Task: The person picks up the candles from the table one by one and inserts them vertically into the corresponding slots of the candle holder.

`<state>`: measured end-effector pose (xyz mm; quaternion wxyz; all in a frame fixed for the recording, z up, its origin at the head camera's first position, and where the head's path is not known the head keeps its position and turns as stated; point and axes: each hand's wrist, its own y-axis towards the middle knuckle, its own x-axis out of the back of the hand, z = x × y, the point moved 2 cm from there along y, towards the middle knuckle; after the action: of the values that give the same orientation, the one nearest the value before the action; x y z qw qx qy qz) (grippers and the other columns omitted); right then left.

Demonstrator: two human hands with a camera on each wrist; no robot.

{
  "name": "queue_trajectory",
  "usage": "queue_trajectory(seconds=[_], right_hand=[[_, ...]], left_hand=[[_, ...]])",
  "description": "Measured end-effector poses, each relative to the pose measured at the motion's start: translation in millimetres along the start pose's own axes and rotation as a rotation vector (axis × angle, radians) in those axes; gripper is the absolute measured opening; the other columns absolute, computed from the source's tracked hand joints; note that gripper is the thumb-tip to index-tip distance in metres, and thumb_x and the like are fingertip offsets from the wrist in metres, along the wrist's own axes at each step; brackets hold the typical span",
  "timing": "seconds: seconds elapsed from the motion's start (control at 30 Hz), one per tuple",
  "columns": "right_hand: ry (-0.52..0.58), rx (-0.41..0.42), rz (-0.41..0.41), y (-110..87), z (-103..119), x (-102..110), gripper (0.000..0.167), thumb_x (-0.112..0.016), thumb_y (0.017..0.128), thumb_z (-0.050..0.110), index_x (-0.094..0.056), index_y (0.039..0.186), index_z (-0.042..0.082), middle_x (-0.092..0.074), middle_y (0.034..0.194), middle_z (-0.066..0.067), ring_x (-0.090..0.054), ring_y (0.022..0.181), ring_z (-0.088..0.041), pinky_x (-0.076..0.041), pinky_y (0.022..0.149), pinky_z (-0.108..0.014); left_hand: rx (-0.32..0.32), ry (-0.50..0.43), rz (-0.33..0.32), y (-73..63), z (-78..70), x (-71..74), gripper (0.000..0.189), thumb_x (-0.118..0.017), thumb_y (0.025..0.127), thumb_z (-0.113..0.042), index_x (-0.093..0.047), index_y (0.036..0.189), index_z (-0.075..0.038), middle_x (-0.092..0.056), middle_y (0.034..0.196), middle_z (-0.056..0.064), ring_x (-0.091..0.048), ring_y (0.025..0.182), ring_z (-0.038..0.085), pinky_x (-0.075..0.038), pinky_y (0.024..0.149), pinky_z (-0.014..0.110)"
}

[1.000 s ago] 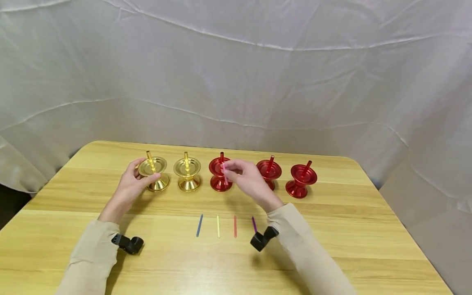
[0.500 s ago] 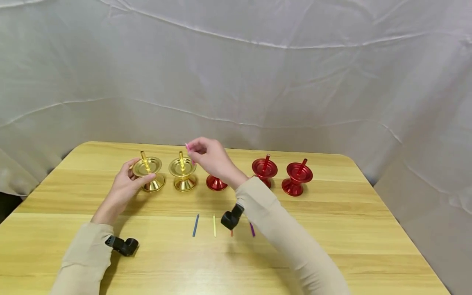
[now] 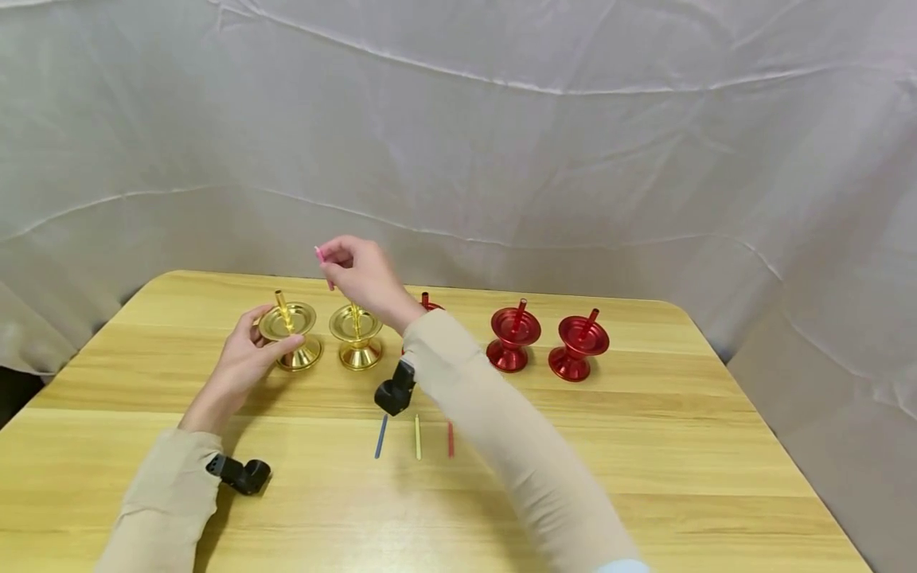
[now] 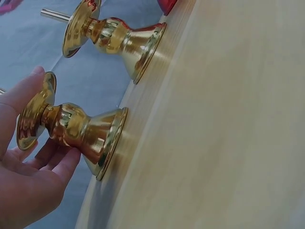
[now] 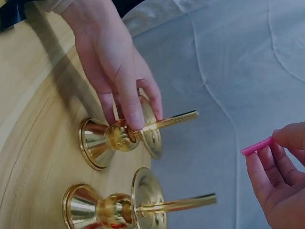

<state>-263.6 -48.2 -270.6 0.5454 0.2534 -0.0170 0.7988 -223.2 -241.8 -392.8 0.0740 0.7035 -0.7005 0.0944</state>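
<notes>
My left hand (image 3: 247, 362) grips the leftmost gold candle holder (image 3: 290, 335) on the wooden table (image 3: 680, 446), thumb on the dish rim and fingers round the stem (image 4: 62, 125). My right hand (image 3: 358, 274) pinches a thin pink candle (image 3: 323, 266) in the air, above and between the two gold holders. The pink candle (image 5: 257, 146) hangs beyond the tip of the left holder's spike (image 5: 174, 118). A second gold holder (image 3: 357, 335) stands beside the first. Of three red holders, one (image 3: 427, 302) is mostly hidden behind my right sleeve; the others (image 3: 512, 337) (image 3: 578, 347) stand to its right.
Blue (image 3: 380, 436), yellow (image 3: 418, 437) and red (image 3: 450, 438) thin candles lie side by side near the table's middle, partly under my right forearm. A wrinkled white cloth (image 3: 501, 143) hangs behind the table.
My right hand has carried the pink candle left and upward, from the first red holder to above the gold holders. The left hand has kept its grip on the leftmost gold holder.
</notes>
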Motion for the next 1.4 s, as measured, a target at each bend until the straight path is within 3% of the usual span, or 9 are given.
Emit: queue_trajectory(seconds=[0.13, 0.33, 0.6, 0.77, 0.97, 1.17, 1.4], right_hand=[[-0.006, 0.001, -0.037, 6.8, -2, -7, 0.014, -0.060, 0.095, 0.003, -0.066, 0.107, 0.000, -0.064, 0.077, -0.003, -0.059, 0.071, -0.017, -0.044, 0.059, -0.017], [-0.005, -0.014, -0.097, 13.0, -8, -19, 0.013, -0.062, 0.094, 0.003, -0.067, 0.105, 0.000, -0.066, 0.083, -0.002, -0.058, 0.071, -0.008, -0.045, 0.063, -0.014], [0.071, -0.071, -0.142, 18.7, -11, -33, 0.010, -0.067, 0.091, 0.005, -0.069, 0.100, 0.002, -0.068, 0.084, 0.000, -0.059, 0.074, -0.004, -0.047, 0.066, -0.012], [0.061, -0.066, -0.138, 21.3, -13, -38, 0.009, -0.066, 0.091, 0.005, -0.070, 0.100, 0.003, -0.069, 0.085, -0.001, -0.059, 0.074, -0.004, -0.046, 0.067, -0.011], [0.037, -0.050, -0.118, 22.0, -11, -44, 0.010, -0.065, 0.092, 0.007, -0.069, 0.101, 0.005, -0.068, 0.086, 0.003, -0.058, 0.079, -0.003, -0.045, 0.070, -0.011], [0.032, -0.019, -0.070, 22.0, -10, -49, 0.011, -0.063, 0.094, 0.005, -0.067, 0.103, 0.003, -0.066, 0.082, 0.002, -0.057, 0.073, -0.004, -0.045, 0.067, -0.011], [0.045, -0.037, -0.074, 20.3, -16, -52, 0.014, -0.062, 0.094, 0.006, -0.067, 0.107, 0.002, -0.067, 0.088, 0.001, -0.058, 0.079, -0.004, -0.045, 0.070, -0.011]], left_hand=[[-0.011, -0.001, 0.000, 1.2, -0.9, -2.4, 0.092, -0.068, 0.092, -0.026, -0.005, 0.153, -0.002, -0.029, 0.149, 0.028, -0.029, 0.137, 0.038, -0.031, 0.110, 0.040], [-0.021, 0.007, -0.006, 2.7, -1.5, -6.9, 0.090, -0.068, 0.092, -0.026, -0.007, 0.152, 0.000, -0.034, 0.146, 0.028, -0.034, 0.135, 0.037, -0.038, 0.106, 0.031], [-0.015, 0.004, -0.004, 3.0, -0.5, -8.5, 0.088, -0.069, 0.091, -0.027, -0.010, 0.152, -0.001, -0.036, 0.145, 0.027, -0.036, 0.133, 0.036, -0.042, 0.096, 0.019], [-0.012, -0.011, 0.000, 4.2, 0.4, -9.7, 0.088, -0.069, 0.092, -0.025, -0.010, 0.152, -0.002, -0.035, 0.147, 0.026, -0.035, 0.135, 0.035, -0.041, 0.098, 0.021], [-0.018, -0.033, 0.003, 4.8, 0.9, -10.8, 0.085, -0.068, 0.092, -0.023, -0.011, 0.152, -0.001, -0.036, 0.145, 0.025, -0.037, 0.132, 0.032, -0.042, 0.089, 0.013], [-0.029, -0.037, 0.002, 5.6, 1.0, -11.8, 0.083, -0.067, 0.093, -0.021, -0.012, 0.152, -0.002, -0.038, 0.143, 0.025, -0.043, 0.125, 0.024, -0.043, 0.086, 0.012], [-0.017, -0.031, 0.014, 4.9, 1.8, -12.8, 0.084, -0.067, 0.093, -0.020, -0.010, 0.152, -0.002, -0.037, 0.143, 0.026, -0.039, 0.130, 0.032, -0.043, 0.085, 0.012]])
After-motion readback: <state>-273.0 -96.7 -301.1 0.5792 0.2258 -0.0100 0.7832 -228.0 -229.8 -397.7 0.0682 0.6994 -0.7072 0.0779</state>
